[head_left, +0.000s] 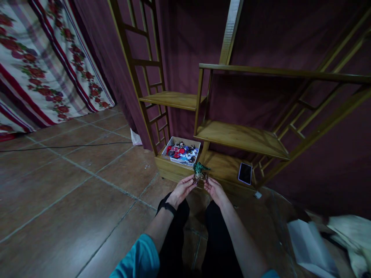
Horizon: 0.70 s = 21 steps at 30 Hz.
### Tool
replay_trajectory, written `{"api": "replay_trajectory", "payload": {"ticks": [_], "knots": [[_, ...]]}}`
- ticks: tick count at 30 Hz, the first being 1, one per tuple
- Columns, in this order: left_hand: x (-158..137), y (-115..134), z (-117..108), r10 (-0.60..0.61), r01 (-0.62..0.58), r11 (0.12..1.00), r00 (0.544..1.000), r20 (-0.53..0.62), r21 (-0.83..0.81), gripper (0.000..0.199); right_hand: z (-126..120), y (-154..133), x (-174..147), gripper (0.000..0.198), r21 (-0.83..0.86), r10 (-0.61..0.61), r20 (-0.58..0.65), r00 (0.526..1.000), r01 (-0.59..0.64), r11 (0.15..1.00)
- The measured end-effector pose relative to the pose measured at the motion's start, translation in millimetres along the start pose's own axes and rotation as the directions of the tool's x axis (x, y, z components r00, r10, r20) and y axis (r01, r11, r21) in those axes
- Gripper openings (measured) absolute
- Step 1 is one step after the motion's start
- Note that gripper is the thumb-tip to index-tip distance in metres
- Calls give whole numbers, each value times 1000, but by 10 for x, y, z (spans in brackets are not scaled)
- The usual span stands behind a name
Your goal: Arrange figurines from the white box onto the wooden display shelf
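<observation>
Head view: left hand (184, 188) and right hand (214, 189) fingertip-pinching small, jagged green-and-brown figure (198, 169) low down; shallow white box (176, 140) of colourful pieces (183, 152) on wooden base (171, 172)

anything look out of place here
A dark cable trails across the floor tiles at left, and a pale crumpled heap lies at lower right; both look untidy. The small items sit inside their box. The held green item is too small to judge.
</observation>
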<state>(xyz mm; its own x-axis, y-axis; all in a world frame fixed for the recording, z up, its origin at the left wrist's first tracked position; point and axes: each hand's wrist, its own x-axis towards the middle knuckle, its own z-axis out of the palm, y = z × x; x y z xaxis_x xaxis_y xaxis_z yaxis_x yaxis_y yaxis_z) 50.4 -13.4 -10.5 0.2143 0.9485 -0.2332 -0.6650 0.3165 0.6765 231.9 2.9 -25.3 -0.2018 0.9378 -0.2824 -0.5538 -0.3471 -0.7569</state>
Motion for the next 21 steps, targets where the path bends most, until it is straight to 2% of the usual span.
{"api": "replay_trajectory", "payload": {"ticks": [9, 15, 18, 21], "knots": [[32, -9, 5, 77, -79, 997, 995, -70, -28, 33, 3, 5, -32, 24, -27, 17, 55, 998, -16, 1000], [90, -36, -20, 78, -85, 995, 989, -126, -49, 28, -5, 57, 3, 28, -23, -27, 54, 998, 28, 999], [99, -38, -31, 48, -56, 996, 993, -110, -65, 26, 1, 75, 27, 28, -9, -65, 25, 998, 65, 998], [83, -30, -22, -13, 10, 998, 998, -56, -60, 33, 20, 81, 29, 26, -16, -90, 36, 995, 91, 996]]}}
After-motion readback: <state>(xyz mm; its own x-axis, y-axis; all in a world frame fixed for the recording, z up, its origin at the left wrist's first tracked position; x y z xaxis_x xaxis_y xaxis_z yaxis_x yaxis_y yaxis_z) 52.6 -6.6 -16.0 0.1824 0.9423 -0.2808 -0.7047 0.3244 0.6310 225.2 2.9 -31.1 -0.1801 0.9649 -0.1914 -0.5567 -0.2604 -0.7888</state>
